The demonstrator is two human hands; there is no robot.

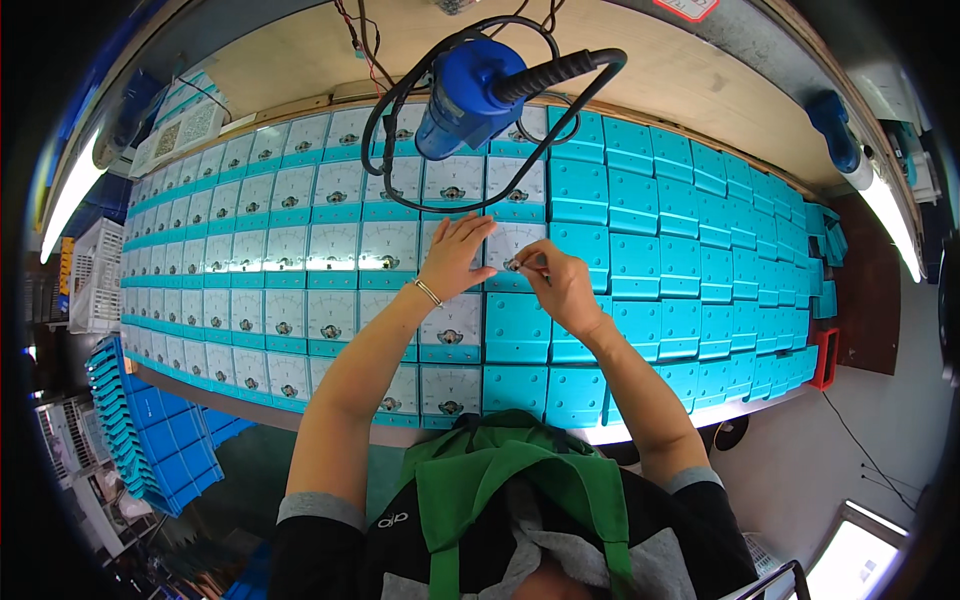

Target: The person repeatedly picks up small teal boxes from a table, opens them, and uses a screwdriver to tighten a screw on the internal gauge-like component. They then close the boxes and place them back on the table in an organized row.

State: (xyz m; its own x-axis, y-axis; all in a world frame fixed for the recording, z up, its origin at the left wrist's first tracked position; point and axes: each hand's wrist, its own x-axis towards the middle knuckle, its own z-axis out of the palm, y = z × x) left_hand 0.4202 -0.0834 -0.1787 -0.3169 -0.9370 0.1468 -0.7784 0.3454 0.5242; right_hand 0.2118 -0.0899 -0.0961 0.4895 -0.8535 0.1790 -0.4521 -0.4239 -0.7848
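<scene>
Rows of teal panel meters with white dial faces (391, 240) cover the left half of the table, most showing a small metal movement (452, 338) low on the dial. My left hand (456, 258) lies over a meter, fingers stretched out flat and thumb held apart, with nothing in it. Just right of it, my right hand (562, 288) is closed in a pinch at the lower part of another white-faced meter (510, 240). A small dark and shiny part shows at its fingertips, too small to make out. Plain teal cases (516, 325) begin beneath and right of that hand.
A blue cylindrical power tool (470, 95) with a looped black cable (575, 65) hangs over the far rows. More teal cases (690, 260) fill the table's right side. Blue bins (170, 440) stand at lower left, a red crate (825, 360) at the right end.
</scene>
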